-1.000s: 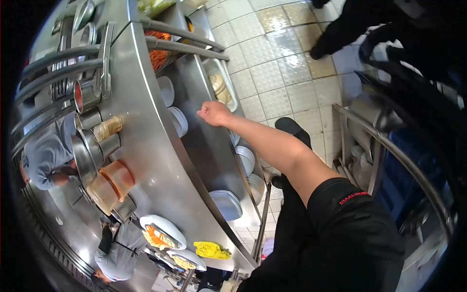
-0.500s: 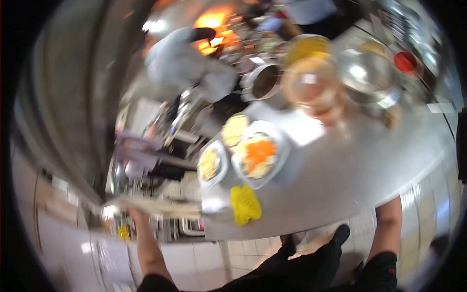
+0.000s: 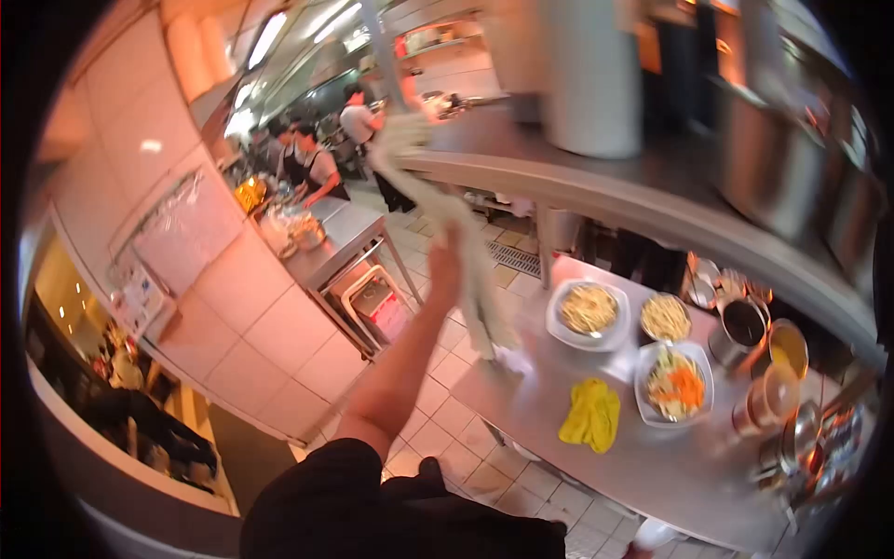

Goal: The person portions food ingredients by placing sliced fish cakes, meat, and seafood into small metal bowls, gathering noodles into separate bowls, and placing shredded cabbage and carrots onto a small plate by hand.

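Observation:
My left hand (image 3: 447, 261) is raised and closed on a long off-white cloth (image 3: 477, 279), whose top lies against the shelf edge and whose lower end hangs by the steel counter (image 3: 521, 410). At the bottom edge, a sliver of skin that looks like my right hand (image 3: 639, 552) shows beside a blurred white item (image 3: 656, 533); its fingers cannot be made out. A crumpled yellow cloth or glove (image 3: 589, 415) lies on the counter. Near it stand a white bowl of pale strips (image 3: 589, 308), another portion of strips (image 3: 666, 317) and a bowl with orange and pale shreds (image 3: 675, 384).
A steel shelf (image 3: 596, 182) with large pots crosses above the counter. Pots and containers (image 3: 742, 326) crowd the counter's right side. Co-workers (image 3: 312, 168) stand at the back left near a second steel table (image 3: 349, 228). A tiled wall (image 3: 214, 289) is at left.
The view has swung left, bringing the tiled wall and co-workers into sight. My left hand with the cloth now appears higher and nearer the middle; my right arm has mostly left the view.

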Action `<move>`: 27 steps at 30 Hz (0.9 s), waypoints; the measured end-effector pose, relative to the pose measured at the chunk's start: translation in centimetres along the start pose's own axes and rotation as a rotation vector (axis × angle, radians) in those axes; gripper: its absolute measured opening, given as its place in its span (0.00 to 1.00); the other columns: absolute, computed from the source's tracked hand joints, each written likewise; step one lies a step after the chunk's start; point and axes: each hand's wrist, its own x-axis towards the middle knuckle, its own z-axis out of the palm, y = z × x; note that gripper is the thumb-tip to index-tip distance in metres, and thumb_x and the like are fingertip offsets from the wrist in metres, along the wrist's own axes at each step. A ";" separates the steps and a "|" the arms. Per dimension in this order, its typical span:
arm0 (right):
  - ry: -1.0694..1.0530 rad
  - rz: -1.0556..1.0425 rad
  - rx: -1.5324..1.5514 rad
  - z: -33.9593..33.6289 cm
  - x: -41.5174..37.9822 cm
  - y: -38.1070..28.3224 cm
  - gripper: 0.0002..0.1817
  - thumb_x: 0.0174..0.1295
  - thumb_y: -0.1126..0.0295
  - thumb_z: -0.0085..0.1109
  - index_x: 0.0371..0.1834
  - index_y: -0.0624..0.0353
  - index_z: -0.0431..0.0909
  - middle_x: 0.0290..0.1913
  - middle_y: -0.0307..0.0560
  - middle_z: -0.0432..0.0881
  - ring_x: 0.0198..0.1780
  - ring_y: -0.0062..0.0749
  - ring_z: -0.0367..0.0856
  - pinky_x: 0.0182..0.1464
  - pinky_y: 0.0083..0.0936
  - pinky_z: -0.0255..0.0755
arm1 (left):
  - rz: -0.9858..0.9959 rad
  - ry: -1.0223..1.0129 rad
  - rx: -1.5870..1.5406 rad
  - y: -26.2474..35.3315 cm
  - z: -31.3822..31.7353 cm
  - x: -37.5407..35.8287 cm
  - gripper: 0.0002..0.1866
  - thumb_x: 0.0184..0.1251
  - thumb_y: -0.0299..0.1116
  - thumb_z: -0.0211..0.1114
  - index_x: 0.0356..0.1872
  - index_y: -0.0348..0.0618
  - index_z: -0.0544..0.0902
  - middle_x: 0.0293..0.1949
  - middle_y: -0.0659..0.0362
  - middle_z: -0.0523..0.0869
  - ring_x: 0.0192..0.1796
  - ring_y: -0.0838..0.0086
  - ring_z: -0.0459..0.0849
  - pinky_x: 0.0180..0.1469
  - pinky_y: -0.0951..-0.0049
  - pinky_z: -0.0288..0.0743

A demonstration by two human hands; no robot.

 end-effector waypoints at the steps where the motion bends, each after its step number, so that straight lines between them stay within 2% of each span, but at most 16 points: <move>1: -0.004 0.013 -0.010 2.7 -1.2 -1.6 0.23 0.59 0.62 0.56 0.55 0.64 0.74 0.48 0.50 0.82 0.48 0.41 0.82 0.53 0.35 0.74 | -0.076 -0.097 -0.176 4.1 -0.1 -2.0 0.34 0.68 0.63 0.53 0.48 0.35 0.79 0.33 0.59 0.79 0.35 0.76 0.76 0.40 0.71 0.74; 2: -0.019 0.014 -0.017 5.3 -2.2 -2.8 0.23 0.59 0.62 0.56 0.55 0.64 0.73 0.48 0.50 0.82 0.48 0.40 0.82 0.53 0.35 0.74 | -0.023 0.038 -0.146 2.6 1.1 -1.9 0.29 0.70 0.58 0.55 0.47 0.36 0.80 0.34 0.59 0.82 0.36 0.76 0.78 0.41 0.71 0.75; 3: -0.038 0.024 -0.031 8.4 -3.5 -4.3 0.23 0.59 0.63 0.55 0.56 0.65 0.73 0.49 0.50 0.82 0.48 0.40 0.82 0.53 0.35 0.74 | -0.066 -0.105 -0.324 4.9 0.3 -2.9 0.26 0.71 0.52 0.58 0.49 0.34 0.78 0.38 0.57 0.84 0.38 0.75 0.80 0.42 0.69 0.76; 4: -0.061 0.030 -0.030 11.6 -4.6 -5.4 0.24 0.59 0.64 0.55 0.56 0.65 0.73 0.49 0.50 0.82 0.48 0.40 0.82 0.54 0.35 0.74 | -0.217 -0.352 -0.236 1.7 0.6 -1.8 0.25 0.71 0.48 0.59 0.54 0.35 0.76 0.43 0.55 0.84 0.43 0.73 0.81 0.47 0.69 0.76; 5: -0.086 0.037 -0.027 15.1 -5.8 -6.6 0.24 0.59 0.64 0.55 0.56 0.65 0.73 0.49 0.49 0.82 0.48 0.40 0.82 0.54 0.35 0.74 | -0.243 -0.410 -0.272 1.6 0.9 -1.9 0.27 0.70 0.48 0.60 0.59 0.35 0.73 0.45 0.54 0.84 0.47 0.74 0.82 0.50 0.71 0.76; 6: -0.112 0.046 -0.030 18.0 -7.1 -7.3 0.24 0.59 0.65 0.55 0.57 0.65 0.72 0.49 0.49 0.81 0.48 0.39 0.82 0.54 0.35 0.74 | -0.188 -0.530 -0.234 4.5 -0.8 -2.3 0.31 0.69 0.49 0.61 0.65 0.39 0.68 0.49 0.51 0.84 0.52 0.69 0.82 0.54 0.68 0.75; 7: -0.145 0.057 -0.039 21.1 -8.4 -8.2 0.24 0.58 0.65 0.55 0.57 0.66 0.72 0.49 0.49 0.81 0.48 0.39 0.82 0.54 0.35 0.74 | 0.050 -0.481 -0.224 3.3 0.0 -2.2 0.35 0.69 0.51 0.60 0.70 0.42 0.61 0.52 0.46 0.82 0.55 0.60 0.81 0.56 0.63 0.74; 9: -0.210 0.073 -0.034 27.2 -10.3 -9.3 0.24 0.58 0.66 0.55 0.58 0.66 0.71 0.50 0.49 0.81 0.49 0.39 0.81 0.54 0.35 0.74 | 0.251 -0.496 -0.177 3.3 -0.4 -2.3 0.36 0.68 0.53 0.59 0.70 0.45 0.59 0.55 0.41 0.79 0.58 0.52 0.79 0.58 0.59 0.71; 11: -0.277 0.098 -0.027 32.8 -12.0 -10.3 0.24 0.58 0.67 0.55 0.58 0.67 0.71 0.50 0.49 0.81 0.49 0.38 0.81 0.54 0.35 0.74 | 0.208 -0.773 -0.301 1.5 0.8 -1.6 0.36 0.67 0.55 0.58 0.67 0.41 0.62 0.55 0.42 0.78 0.57 0.50 0.79 0.57 0.59 0.72; 13: -0.349 0.121 -0.025 37.2 -13.1 -10.8 0.25 0.58 0.68 0.55 0.59 0.67 0.70 0.51 0.48 0.81 0.49 0.38 0.81 0.55 0.35 0.74 | 0.041 -1.070 -0.153 4.3 -3.1 0.2 0.33 0.66 0.50 0.61 0.64 0.39 0.64 0.55 0.43 0.78 0.56 0.50 0.78 0.57 0.59 0.72; 16: -0.452 0.156 -0.013 43.1 -13.6 -11.4 0.25 0.58 0.70 0.54 0.60 0.68 0.70 0.51 0.48 0.80 0.49 0.37 0.81 0.55 0.35 0.73 | 0.156 -1.292 -0.194 1.9 -4.8 2.5 0.28 0.65 0.44 0.62 0.60 0.37 0.68 0.54 0.45 0.78 0.58 0.51 0.77 0.59 0.58 0.71; 21: -0.637 0.222 0.055 54.1 -9.1 -13.4 0.26 0.58 0.72 0.54 0.61 0.69 0.68 0.52 0.48 0.80 0.50 0.36 0.81 0.56 0.35 0.73 | 0.264 -0.984 -0.298 -14.7 -11.0 8.5 0.23 0.62 0.42 0.64 0.53 0.38 0.75 0.54 0.47 0.78 0.59 0.56 0.76 0.61 0.61 0.69; 22: -0.694 0.077 -0.081 59.5 -9.1 -17.1 0.26 0.59 0.75 0.51 0.63 0.65 0.68 0.51 0.49 0.80 0.49 0.35 0.81 0.55 0.33 0.74 | 0.107 -1.003 -0.175 -17.4 -14.1 11.7 0.22 0.61 0.42 0.65 0.52 0.39 0.77 0.52 0.49 0.79 0.58 0.56 0.76 0.60 0.61 0.69; 23: -0.748 -0.069 -0.220 64.1 -8.7 -20.1 0.27 0.59 0.78 0.49 0.65 0.61 0.68 0.50 0.49 0.80 0.49 0.35 0.80 0.54 0.30 0.75 | 0.108 -0.857 -0.056 -22.2 -16.3 13.5 0.21 0.61 0.42 0.67 0.49 0.39 0.78 0.50 0.51 0.80 0.55 0.59 0.79 0.58 0.62 0.72; 25: -0.797 -0.036 -0.298 72.9 -5.0 -22.2 0.28 0.58 0.79 0.48 0.65 0.61 0.68 0.50 0.48 0.80 0.47 0.33 0.81 0.52 0.33 0.77 | -0.188 -0.662 -0.001 -29.5 -22.8 17.3 0.20 0.62 0.42 0.68 0.49 0.40 0.78 0.47 0.53 0.82 0.47 0.68 0.83 0.48 0.69 0.78; 27: -0.933 -0.170 -0.359 83.3 -1.9 -23.4 0.24 0.58 0.79 0.47 0.60 0.59 0.71 0.46 0.51 0.81 0.45 0.34 0.83 0.49 0.30 0.78 | -0.471 -0.573 0.148 -33.8 -29.2 20.1 0.20 0.62 0.42 0.68 0.50 0.42 0.78 0.48 0.53 0.83 0.48 0.67 0.84 0.48 0.69 0.79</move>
